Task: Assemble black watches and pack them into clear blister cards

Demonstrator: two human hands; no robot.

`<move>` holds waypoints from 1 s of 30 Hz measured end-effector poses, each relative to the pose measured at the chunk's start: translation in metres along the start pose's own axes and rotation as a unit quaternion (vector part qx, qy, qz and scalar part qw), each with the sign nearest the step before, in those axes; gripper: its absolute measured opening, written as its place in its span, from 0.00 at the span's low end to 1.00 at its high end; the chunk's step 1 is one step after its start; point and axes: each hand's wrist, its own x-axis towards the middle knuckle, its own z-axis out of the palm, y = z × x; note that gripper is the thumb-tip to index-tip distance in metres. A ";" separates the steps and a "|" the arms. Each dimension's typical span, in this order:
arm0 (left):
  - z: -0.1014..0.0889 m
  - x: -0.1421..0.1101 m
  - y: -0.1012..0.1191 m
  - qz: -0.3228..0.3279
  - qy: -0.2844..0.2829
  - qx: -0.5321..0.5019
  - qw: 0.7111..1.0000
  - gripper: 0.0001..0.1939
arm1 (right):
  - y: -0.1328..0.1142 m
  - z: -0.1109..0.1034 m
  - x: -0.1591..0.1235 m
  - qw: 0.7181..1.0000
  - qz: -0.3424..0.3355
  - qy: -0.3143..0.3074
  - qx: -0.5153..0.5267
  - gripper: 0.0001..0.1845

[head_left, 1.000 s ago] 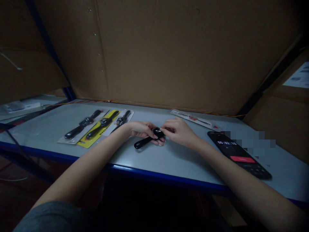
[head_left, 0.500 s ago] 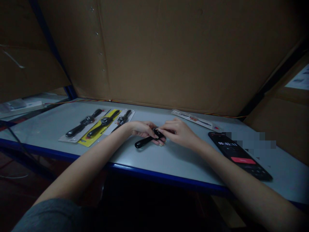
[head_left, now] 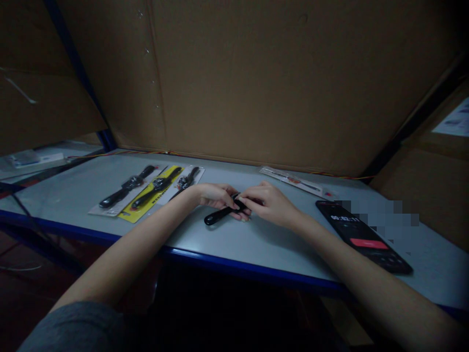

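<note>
Black watch (head_left: pixel 223 215) sat pinched at its case between the left hand (head_left: pixel 217 195) and right hand (head_left: pixel 270 204), fingertips pressed close above the table (head_left: pixel 264 256), its strap trailing free. Carded watches (head_left: pixel 154 189) lay to the left and a phone (head_left: pixel 362 235) to the right, neither in the hands' way.

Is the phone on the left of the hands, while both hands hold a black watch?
No: the phone is to the right of the left hand and right hand, not the left, as the head view shows. Both hands do hold the black watch.
</note>
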 end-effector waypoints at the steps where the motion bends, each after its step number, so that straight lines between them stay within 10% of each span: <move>1: 0.000 0.000 0.000 0.000 -0.002 0.003 1.000 0.16 | 0.001 -0.001 0.000 1.000 0.001 0.003 -0.005 0.11; 30: 0.000 0.000 0.001 0.003 0.005 -0.002 1.000 0.17 | -0.001 0.000 -0.001 0.999 0.016 -0.018 -0.030 0.13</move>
